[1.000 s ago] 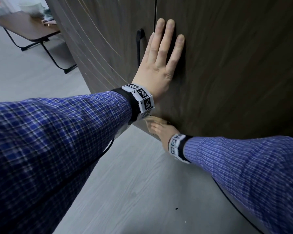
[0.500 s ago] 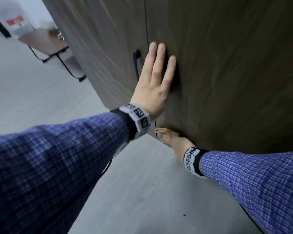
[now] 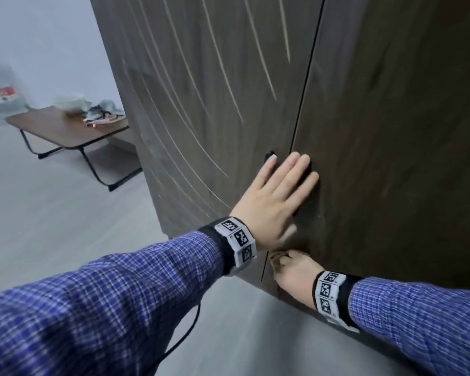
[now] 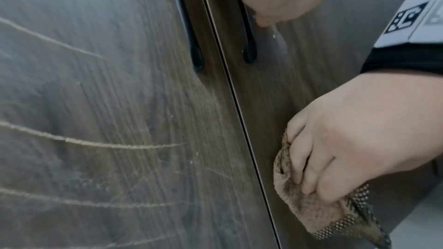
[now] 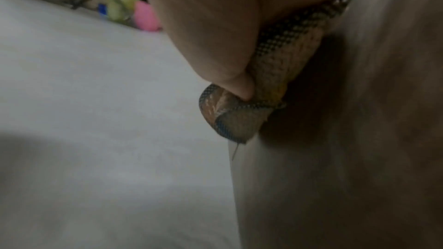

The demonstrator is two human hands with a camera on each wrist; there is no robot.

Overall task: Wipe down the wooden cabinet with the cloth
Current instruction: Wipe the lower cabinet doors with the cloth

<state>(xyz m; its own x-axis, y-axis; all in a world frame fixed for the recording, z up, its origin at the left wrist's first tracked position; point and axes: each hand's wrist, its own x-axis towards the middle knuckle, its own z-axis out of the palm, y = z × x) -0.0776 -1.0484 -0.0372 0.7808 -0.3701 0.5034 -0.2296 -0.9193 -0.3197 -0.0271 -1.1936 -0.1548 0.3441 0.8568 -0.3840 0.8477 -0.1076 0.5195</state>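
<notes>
Now, line by line:
Cabinet: the wooden cabinet stands upright, its long axis vertical; a thin seam runs top to bottom between two doors, with two black handles flanking it.
Cloth: the cloth, brownish with a checked edge, is bunched against the right door just beside the seam, low on the door.
Right hand: the right hand has fingers curled round the cloth, pressing it to the door.
Left hand: the left hand lies flat on the right door above the right hand, fingers straight, holding nothing.
Background: a low counter on black legs stands well apart on the grey floor.
</notes>
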